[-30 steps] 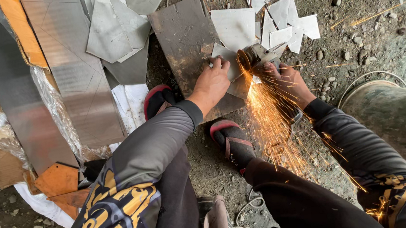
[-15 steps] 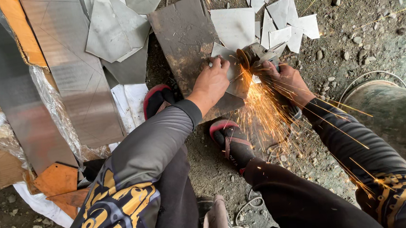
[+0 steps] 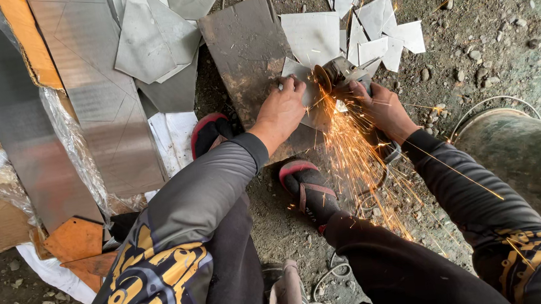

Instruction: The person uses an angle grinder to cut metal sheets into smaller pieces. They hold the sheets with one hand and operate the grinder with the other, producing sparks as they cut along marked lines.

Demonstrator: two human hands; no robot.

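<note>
Sparks [image 3: 361, 164] fly down over the red-edged sandals [image 3: 309, 191]. Right hand [image 3: 386, 107] is wrapped tight around the angle grinder [image 3: 338, 72]; left hand [image 3: 280, 109] presses fingers-together on the small metal sheet [image 3: 308, 94]. Beyond lie pale cut-offs [image 3: 377, 31], with plastic-wrapped sheets [image 3: 95, 88] stacked left.

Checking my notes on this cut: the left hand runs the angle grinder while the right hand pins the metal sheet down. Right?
Hands swapped. The head view shows the right hand running the angle grinder, while the left hand pins the metal sheet down.
</note>
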